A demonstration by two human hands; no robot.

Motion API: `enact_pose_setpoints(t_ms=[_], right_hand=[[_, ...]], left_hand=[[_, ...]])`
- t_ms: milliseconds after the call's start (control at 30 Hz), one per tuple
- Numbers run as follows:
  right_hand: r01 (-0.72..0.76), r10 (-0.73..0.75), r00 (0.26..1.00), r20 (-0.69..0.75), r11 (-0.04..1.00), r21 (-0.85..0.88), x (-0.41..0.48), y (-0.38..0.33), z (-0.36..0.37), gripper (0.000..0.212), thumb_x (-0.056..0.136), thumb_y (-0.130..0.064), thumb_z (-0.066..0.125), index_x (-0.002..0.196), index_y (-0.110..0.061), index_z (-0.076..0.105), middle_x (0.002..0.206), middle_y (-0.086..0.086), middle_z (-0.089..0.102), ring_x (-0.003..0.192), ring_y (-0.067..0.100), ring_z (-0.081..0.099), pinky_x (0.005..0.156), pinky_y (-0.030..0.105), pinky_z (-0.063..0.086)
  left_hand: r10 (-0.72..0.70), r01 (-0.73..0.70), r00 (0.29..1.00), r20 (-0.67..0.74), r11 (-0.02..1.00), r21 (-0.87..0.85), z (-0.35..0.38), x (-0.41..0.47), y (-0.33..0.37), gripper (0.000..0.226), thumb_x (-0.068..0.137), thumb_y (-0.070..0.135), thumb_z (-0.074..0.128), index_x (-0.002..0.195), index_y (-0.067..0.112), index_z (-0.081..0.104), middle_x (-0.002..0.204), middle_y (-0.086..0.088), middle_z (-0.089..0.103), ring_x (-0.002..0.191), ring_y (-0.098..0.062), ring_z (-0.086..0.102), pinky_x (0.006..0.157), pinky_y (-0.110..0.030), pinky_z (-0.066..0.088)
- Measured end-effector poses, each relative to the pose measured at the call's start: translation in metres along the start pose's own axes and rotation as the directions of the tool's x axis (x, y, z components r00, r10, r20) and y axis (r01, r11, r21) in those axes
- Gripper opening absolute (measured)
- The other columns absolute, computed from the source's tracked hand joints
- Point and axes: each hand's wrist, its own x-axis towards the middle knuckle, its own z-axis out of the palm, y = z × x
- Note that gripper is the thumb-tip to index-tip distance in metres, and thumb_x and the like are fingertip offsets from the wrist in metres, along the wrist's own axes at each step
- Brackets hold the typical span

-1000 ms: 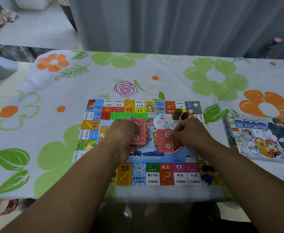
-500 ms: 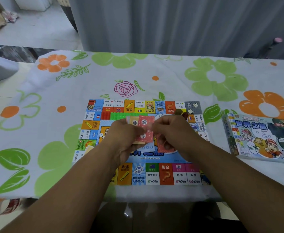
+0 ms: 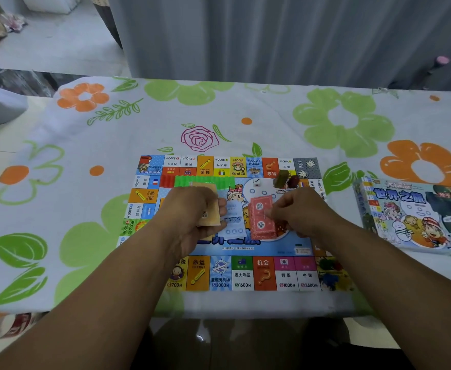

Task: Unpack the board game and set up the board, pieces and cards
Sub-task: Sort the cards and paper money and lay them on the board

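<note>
Here's the board [image 3: 245, 273], laid out flat on the flowered tablecloth [image 3: 245, 102] right in front of the person, with both arms reaching in over its near edge.

The left hand [image 3: 189, 217] is up over the board's left half, fingers curled round a stack of tan cards [image 3: 208, 209], which it holds clear of the surface with the top face showing.

Across the middle, the right hand [image 3: 299, 212] has thumb and forefinger pinched on the right edge of the red cards [image 3: 261, 220]. That red pile sits on the board's blue centre panel, just right of the cartoon figure. It's blurry there, so whether the top red card is lifted or lying flush on the pile is hard to call.

Behind the hands, a green strip [image 3: 213, 180] runs along the inner edge of the far row of squares. A white die [image 3: 256, 182] rests just right of its end, and a small cluster of playing pieces [image 3: 285, 178], olive and dark red, stands near the far right corner.

Off to the right, well apart from the board, the game box [image 3: 411, 212] lies face up on the cloth. A grey curtain [image 3: 272, 36] hangs behind the table.
</note>
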Motion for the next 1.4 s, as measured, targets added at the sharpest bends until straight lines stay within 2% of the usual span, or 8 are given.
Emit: enact_pose_setpoints(t_ms=[233, 400, 533, 633, 1000, 1167, 1267, 1400], right_hand=[[0.028, -0.043, 0.996, -0.081, 0.985, -0.171, 0.004, 0.004, 0.002, 0.021, 0.079, -0.015, 0.085, 0.067, -0.008, 0.069, 0.075, 0.007, 0.07, 0.069, 0.017, 0.065, 0.061, 0.032, 0.051], [0.141, -0.142, 0.99, -0.006, 0.986, -0.094, -0.003, -0.011, 0.014, 0.014, 0.089, -0.017, 0.075, 0.084, -0.005, 0.07, 0.084, 0.008, 0.071, 0.069, 0.016, 0.065, 0.049, 0.024, 0.045], [0.206, -0.223, 0.964, 0.147, 0.971, 0.125, -0.013, -0.029, 0.028, 0.024, 0.094, -0.028, 0.07, 0.088, -0.005, 0.07, 0.068, -0.001, 0.069, 0.049, 0.012, 0.05, 0.044, 0.024, 0.042], [0.191, -0.251, 0.941, 0.229, 0.948, 0.254, -0.017, -0.039, 0.041, 0.028, 0.095, -0.034, 0.067, 0.095, -0.006, 0.068, 0.09, 0.009, 0.072, 0.05, 0.012, 0.051, 0.044, 0.024, 0.039], [0.057, -0.123, 0.981, 0.153, 0.924, 0.379, -0.012, -0.053, 0.067, 0.01, 0.092, -0.01, 0.07, 0.095, -0.003, 0.064, 0.083, 0.014, 0.064, 0.048, 0.012, 0.05, 0.042, 0.024, 0.038], [0.018, -0.053, 0.986, 0.161, 0.977, 0.212, -0.009, -0.045, 0.076, 0.017, 0.089, -0.009, 0.074, 0.099, 0.002, 0.066, 0.084, 0.016, 0.067, 0.05, 0.013, 0.051, 0.044, 0.024, 0.037], [0.056, -0.065, 0.987, 0.145, 0.997, 0.061, -0.008, -0.042, 0.086, 0.021, 0.085, -0.013, 0.079, 0.092, 0.004, 0.069, 0.093, 0.018, 0.072, 0.05, 0.014, 0.053, 0.043, 0.022, 0.039], [0.081, -0.08, 0.99, 0.114, 0.997, -0.001, -0.006, -0.042, 0.091, 0.025, 0.084, -0.015, 0.081, 0.086, 0.008, 0.07, 0.095, 0.017, 0.073, 0.049, 0.013, 0.053, 0.041, 0.02, 0.036]], left_hand=[[-0.004, 0.004, 1.0, -0.023, 1.0, 0.0, -0.001, -0.002, 0.001, 0.036, 0.096, -0.005, 0.036, 0.127, 0.003, 0.053, 0.099, -0.017, 0.074, 0.087, -0.027, 0.071, 0.078, -0.043, 0.059], [-0.016, 0.016, 1.0, -0.021, 1.0, 0.023, -0.005, -0.003, 0.001, 0.033, 0.098, -0.007, 0.046, 0.127, 0.006, 0.053, 0.106, -0.018, 0.074, 0.091, -0.028, 0.072, 0.062, -0.037, 0.059], [0.025, -0.02, 0.998, -0.059, 0.996, 0.084, -0.011, -0.005, 0.002, 0.022, 0.091, -0.008, 0.061, 0.107, 0.007, 0.058, 0.111, -0.02, 0.069, 0.098, -0.037, 0.07, 0.072, -0.044, 0.061], [0.051, -0.045, 0.997, -0.057, 0.994, 0.097, -0.015, -0.006, 0.002, 0.021, 0.09, -0.006, 0.065, 0.106, 0.006, 0.062, 0.105, -0.018, 0.072, 0.095, -0.034, 0.071, 0.077, -0.045, 0.061], [0.106, -0.101, 0.985, -0.137, 0.994, 0.043, -0.037, -0.005, 0.012, 0.018, 0.092, -0.003, 0.062, 0.108, 0.005, 0.062, 0.094, -0.013, 0.073, 0.075, -0.023, 0.071, 0.059, -0.035, 0.061], [0.074, -0.081, 0.981, -0.177, 0.996, -0.033, -0.049, -0.007, 0.02, 0.012, 0.098, 0.001, 0.051, 0.093, 0.002, 0.062, 0.089, -0.015, 0.065, 0.073, -0.022, 0.061, 0.078, -0.042, 0.057], [0.054, -0.064, 0.985, -0.162, 0.996, -0.056, -0.052, -0.009, 0.022, 0.013, 0.1, 0.007, 0.047, 0.11, 0.008, 0.056, 0.085, -0.01, 0.065, 0.072, -0.019, 0.062, 0.061, -0.033, 0.057], [0.02, -0.034, 0.988, -0.152, 0.996, -0.088, -0.054, -0.011, 0.022, 0.024, 0.103, 0.009, 0.04, 0.086, 0.01, 0.056, 0.085, -0.01, 0.064, 0.071, -0.019, 0.06, 0.051, -0.029, 0.054]])
